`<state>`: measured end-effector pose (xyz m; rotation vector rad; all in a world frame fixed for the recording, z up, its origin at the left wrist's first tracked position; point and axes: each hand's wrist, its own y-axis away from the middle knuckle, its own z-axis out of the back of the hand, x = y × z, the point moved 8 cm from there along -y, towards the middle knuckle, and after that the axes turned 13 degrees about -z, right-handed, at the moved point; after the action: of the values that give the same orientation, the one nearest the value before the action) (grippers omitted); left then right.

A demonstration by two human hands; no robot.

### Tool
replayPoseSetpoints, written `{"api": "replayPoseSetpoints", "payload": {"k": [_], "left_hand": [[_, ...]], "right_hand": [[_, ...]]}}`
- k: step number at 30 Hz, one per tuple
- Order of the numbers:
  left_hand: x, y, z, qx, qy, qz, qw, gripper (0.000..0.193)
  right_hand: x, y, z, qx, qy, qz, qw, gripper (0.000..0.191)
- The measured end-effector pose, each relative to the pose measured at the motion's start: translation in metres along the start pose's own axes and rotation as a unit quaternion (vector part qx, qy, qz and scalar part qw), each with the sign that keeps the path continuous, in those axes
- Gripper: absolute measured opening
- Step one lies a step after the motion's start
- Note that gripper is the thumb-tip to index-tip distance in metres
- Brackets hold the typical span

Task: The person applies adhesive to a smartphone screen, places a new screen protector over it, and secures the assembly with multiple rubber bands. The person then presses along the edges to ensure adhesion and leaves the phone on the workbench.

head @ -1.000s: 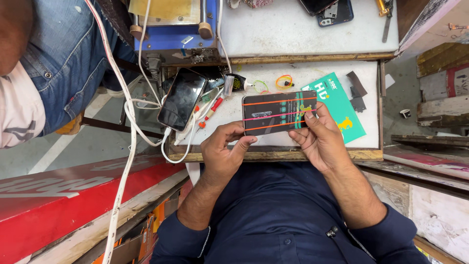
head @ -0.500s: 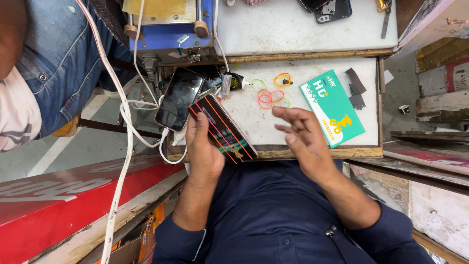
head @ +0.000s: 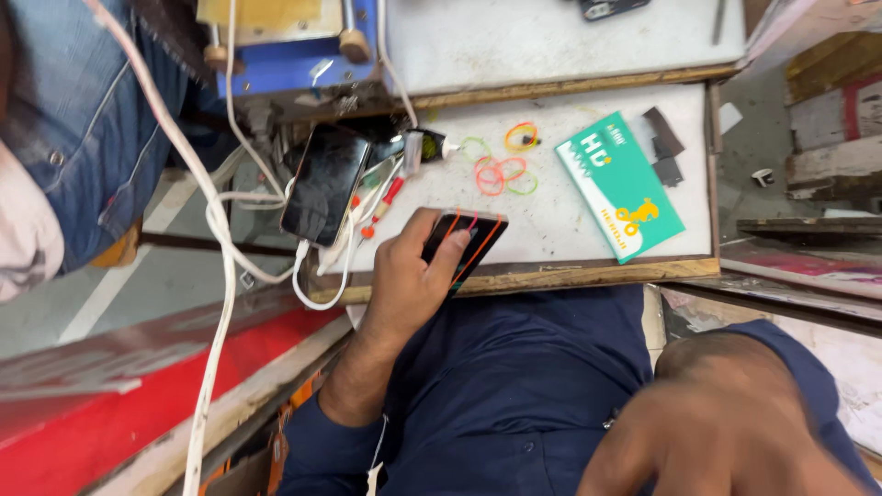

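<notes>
**A phone wrapped in rubber bands, held at the edge of a small repair bench**

A white work board (head: 570,207) with a wooden rim is seen from above, set among cluttered shelves, with a blue machine (head: 303,55) at eleven o'clock behind it. A dark phone (head: 462,241) crossed by orange and red rubber bands is held at the near edge of the board, close to the middle of the view. It is gripped by the left hand (head: 409,280), whose fingers are curled around its lower end, the thumb lying along one side.

The right hand (head: 735,436) is seen at five o'clock, very close to the camera and blurred; the fingers seem loosely spread and nothing is made out in them, though that cannot be told for certain.

At twelve o'clock from the held phone a small heap of loose rubber bands (head: 501,170) in pink, green, orange and yellow is scattered on the board. A green box (head: 620,184) is laid flat at two o'clock, with dark scraps (head: 663,147) just beyond it. At ten o'clock a second phone (head: 325,184) with a black screen is lying beside white cables (head: 220,202) and a red-handled tool (head: 381,204). A person in a denim shirt (head: 83,138) is seen at the left edge.
</notes>
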<state>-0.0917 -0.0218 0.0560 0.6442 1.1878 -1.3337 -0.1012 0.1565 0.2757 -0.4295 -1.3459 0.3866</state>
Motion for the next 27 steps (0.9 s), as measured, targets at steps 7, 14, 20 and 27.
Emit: {"api": "replayPoseSetpoints", "payload": {"k": [7, 14, 20, 27], "left_hand": [[-0.018, -0.012, -0.013, 0.079, -0.027, -0.061, 0.995, 0.023], [-0.012, -0.011, -0.03, 0.13, -0.039, -0.05, 0.989, 0.03], [-0.008, -0.011, -0.044, 0.162, -0.063, -0.051, 0.983, 0.028], [-0.002, -0.023, -0.044, 0.171, -0.111, -0.038, 0.978, 0.032]], "right_hand": [[-0.118, 0.028, 0.043, -0.301, 0.312, -0.353, 0.829, 0.047], [-0.212, 0.106, 0.041, -0.356, 0.194, -0.442, 0.8, 0.014], [-0.227, 0.117, 0.046, -0.404, 0.092, -0.442, 0.796, 0.034], [-0.235, 0.13, 0.04, -0.361, 0.026, -0.48, 0.799, 0.016]]}}
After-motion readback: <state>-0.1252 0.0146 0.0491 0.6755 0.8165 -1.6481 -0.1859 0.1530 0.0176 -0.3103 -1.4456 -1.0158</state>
